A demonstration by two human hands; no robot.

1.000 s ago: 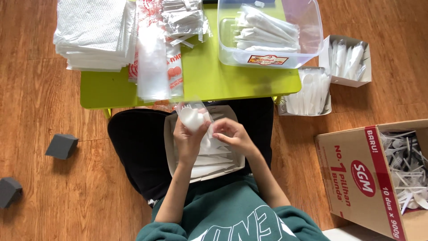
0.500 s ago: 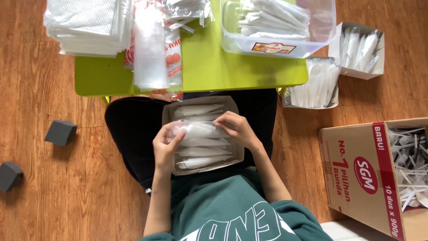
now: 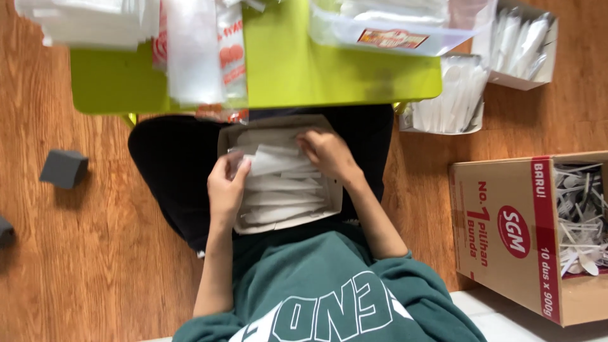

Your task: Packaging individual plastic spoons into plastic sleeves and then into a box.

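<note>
White packets (image 3: 278, 190) nearly fill my lap tray (image 3: 332, 206); my left hand (image 3: 226, 190) and right hand (image 3: 326, 154) pinch one more packet (image 3: 269, 159) on top.

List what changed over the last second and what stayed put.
Both hands came down from chest height into the shallow white cardboard tray on the lap. The left hand and right hand now press a white wrapped packet onto the pile. The lime-green plastic table stayed.

Both hands, left (image 3: 225, 190) and right (image 3: 326, 154), reach forward over the lap, fingers apparently curled.
</note>
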